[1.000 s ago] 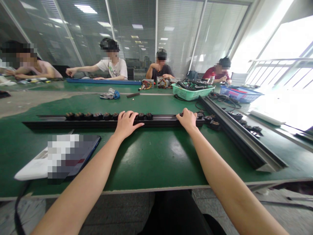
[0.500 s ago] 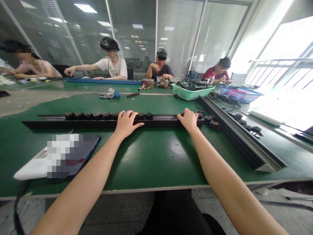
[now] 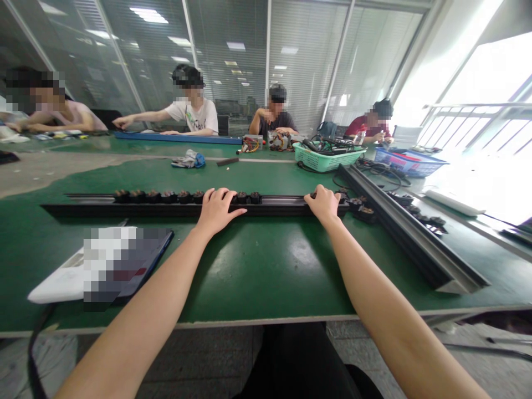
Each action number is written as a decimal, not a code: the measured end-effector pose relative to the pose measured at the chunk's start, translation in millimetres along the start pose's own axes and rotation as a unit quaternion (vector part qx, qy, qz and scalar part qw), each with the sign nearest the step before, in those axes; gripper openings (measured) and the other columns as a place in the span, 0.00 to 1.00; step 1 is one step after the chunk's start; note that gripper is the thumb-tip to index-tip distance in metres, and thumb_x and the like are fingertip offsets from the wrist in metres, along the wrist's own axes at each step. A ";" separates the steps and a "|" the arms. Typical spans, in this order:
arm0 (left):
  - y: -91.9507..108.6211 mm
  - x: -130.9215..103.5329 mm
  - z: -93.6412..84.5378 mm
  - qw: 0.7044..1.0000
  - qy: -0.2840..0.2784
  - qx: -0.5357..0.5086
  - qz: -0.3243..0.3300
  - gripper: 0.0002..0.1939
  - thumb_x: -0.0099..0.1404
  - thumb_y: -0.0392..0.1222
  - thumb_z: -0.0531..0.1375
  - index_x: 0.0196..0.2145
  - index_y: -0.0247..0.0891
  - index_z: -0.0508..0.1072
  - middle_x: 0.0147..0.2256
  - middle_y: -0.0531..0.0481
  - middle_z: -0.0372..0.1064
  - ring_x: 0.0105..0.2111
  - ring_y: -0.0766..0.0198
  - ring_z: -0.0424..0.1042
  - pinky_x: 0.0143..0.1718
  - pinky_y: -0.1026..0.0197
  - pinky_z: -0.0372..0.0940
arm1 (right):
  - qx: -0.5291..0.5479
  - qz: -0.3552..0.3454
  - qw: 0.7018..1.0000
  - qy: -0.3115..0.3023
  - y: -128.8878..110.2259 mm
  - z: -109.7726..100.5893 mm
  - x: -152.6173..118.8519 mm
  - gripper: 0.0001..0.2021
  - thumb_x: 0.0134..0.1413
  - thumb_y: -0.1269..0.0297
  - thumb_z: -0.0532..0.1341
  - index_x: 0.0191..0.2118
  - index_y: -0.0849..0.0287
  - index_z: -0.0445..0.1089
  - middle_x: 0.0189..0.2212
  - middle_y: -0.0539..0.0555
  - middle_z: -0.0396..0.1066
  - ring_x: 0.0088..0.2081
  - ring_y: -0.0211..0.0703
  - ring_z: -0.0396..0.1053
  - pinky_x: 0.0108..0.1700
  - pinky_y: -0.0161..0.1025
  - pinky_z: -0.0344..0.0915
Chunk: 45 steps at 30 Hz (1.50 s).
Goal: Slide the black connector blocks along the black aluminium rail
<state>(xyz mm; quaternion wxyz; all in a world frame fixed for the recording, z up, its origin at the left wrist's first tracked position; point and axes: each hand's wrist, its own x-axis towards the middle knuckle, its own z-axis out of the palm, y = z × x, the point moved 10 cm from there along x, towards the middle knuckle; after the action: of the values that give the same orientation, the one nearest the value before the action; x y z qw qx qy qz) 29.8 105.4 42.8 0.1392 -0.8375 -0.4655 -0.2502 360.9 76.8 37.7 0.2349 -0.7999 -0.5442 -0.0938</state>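
While both arms reach forward from the bottom of the frame, a long black rail (image 3: 282,209) lies crosswise at mid-frame on the green desk (image 3: 266,277), seemingly set there so its channel is within easy reach. Left hand (image 3: 216,209): spread over the rail, left of the frame's centre, fingers bent over the channel, thumb splayed along the near wall; reads as steadying, though I cannot tell how firmly it grips. Right hand (image 3: 324,204): curled over the rail toward its right end, fingertips at something dark; whether that is pinched, cannot tell. Wide spacing of the hands probably stops the rail twisting. Dark metal-tipped parts (image 3: 153,196) sit in a row in the channel, mostly left of centre; its walls likely keep them in line. Bare channel shows between the hands. Loose dark parts (image 3: 366,213) lie near the rail's right end, beside a second rail (image 3: 399,235) running diagonally at frame right, presumably there to be handy to the right hand
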 end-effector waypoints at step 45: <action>0.5 -0.5 -0.7 1.000 -0.002 -0.005 -0.002 0.29 0.70 0.63 0.57 0.58 0.41 0.70 0.56 0.38 0.69 0.60 0.45 0.64 0.69 0.43 0.47 | 0.016 0.036 0.999 -0.009 11.5 0.8 2.9 0.15 0.57 0.59 0.57 0.47 0.61 0.65 0.43 0.63 0.76 0.48 0.59 0.71 0.54 0.50 0.53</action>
<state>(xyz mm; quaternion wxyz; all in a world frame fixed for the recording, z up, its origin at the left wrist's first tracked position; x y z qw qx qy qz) 29.9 104.4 43.1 0.1333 -0.8376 -0.4661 -0.2517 372.5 76.2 35.0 0.2458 -0.8158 -0.5189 -0.0701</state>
